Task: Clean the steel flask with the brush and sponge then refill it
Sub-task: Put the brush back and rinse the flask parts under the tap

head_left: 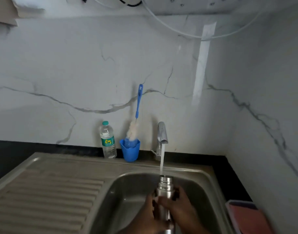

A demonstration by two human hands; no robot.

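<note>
Head view: left hand (147,215) and right hand (180,206) both grip the steel flask (165,184), mouth upright beneath the tap (162,134) stream just above them, so water pours in.

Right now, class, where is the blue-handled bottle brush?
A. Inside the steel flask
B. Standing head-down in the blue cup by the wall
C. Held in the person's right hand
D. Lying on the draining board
B: the brush stands with its bristles in the blue cup and its handle against the wall, while both hands hold the steel flask under the running tap.
</note>
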